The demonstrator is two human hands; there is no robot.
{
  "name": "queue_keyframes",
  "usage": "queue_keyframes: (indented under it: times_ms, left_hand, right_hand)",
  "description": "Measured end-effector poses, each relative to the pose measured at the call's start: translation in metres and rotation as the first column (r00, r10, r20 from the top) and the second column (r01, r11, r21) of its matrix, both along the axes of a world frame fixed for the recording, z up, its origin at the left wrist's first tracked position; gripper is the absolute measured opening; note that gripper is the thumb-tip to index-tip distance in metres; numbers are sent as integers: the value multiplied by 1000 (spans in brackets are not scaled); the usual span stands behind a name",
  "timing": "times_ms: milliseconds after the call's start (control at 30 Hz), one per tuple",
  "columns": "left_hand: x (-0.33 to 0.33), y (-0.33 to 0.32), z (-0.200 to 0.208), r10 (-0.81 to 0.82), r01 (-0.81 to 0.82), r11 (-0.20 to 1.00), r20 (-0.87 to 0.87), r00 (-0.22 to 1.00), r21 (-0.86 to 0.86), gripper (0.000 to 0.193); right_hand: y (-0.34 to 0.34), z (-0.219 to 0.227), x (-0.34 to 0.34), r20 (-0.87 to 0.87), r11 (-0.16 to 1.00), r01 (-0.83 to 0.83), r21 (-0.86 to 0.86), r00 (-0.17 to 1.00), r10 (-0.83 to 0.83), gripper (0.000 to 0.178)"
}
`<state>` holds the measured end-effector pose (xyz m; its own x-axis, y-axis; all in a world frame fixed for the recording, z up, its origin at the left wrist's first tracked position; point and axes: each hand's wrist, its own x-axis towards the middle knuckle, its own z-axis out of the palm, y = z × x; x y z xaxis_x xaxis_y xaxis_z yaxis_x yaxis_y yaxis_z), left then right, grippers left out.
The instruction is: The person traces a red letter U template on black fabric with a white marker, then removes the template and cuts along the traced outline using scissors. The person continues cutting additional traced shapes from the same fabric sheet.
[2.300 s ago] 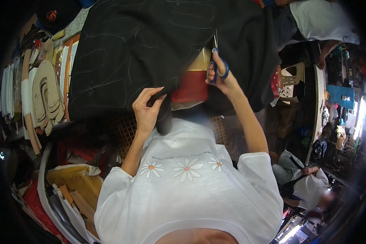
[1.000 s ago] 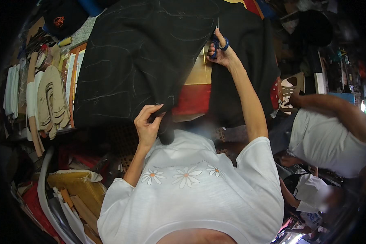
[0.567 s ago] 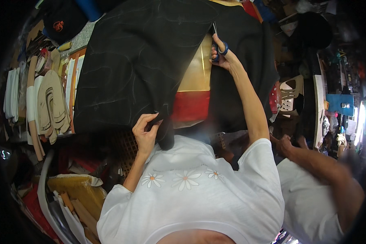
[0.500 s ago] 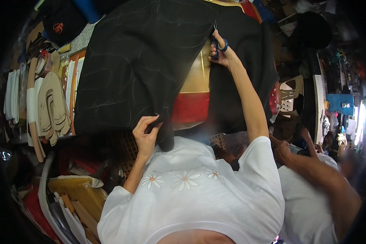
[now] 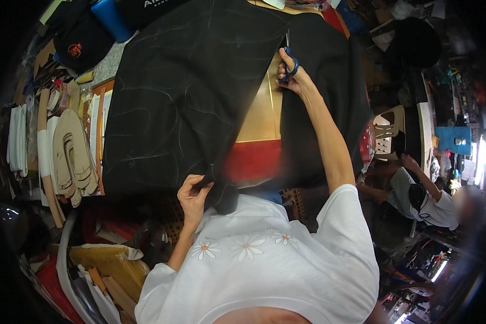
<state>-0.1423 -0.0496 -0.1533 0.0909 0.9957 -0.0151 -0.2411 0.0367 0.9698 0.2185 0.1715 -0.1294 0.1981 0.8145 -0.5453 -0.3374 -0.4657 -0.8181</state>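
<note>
A large black fabric sheet [image 5: 151, 113] with thin chalk outlines drawn on it drapes over the table. A long cut divides it, and through the gap show a gold and a red surface. My right hand [image 5: 291, 75] reaches far forward, closed round the blue handles of a pair of scissors [image 5: 290, 60]. Their blades point away from me at the top of the cut, against the fabric. Close to my body, my left hand [image 5: 193, 194] pinches the near edge of the left fabric part, whose corner hangs down over the table's edge.
Left of the fabric lie beige sole-shaped pieces [image 5: 73, 154] and rolled material [image 5: 44, 140]. A blue cylinder [image 5: 112, 20] and a black cap [image 5: 80, 49] are at the far left. Stacked sheets [image 5: 105, 264] stand at lower left. On the right are a beige plastic chair [image 5: 387, 132] and a seated person [image 5: 426, 197].
The view has shifted, so the table appears a little lower. My two hands keep their holds on the scissors and the fabric. A person close by at right has gone from view; another shows seated farther off.
</note>
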Motion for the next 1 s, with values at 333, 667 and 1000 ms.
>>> queue_keyframes:
  times_ms: [333,667,1000]
  left_hand:
    - [-9,2,-10,12,22,986,203,979,-164,20]
    - [-13,2,-11,7,42,969,200,980,-242,22]
    - [-14,4,-5,14,52,956,225,974,-287,20]
  right_hand:
    - [45,7,18,-27,997,18,-74,999,-20,56]
    - [65,7,19,-151,997,31,64,988,-21,60]
    - [89,5,32,-125,992,57,113,991,-43,60]
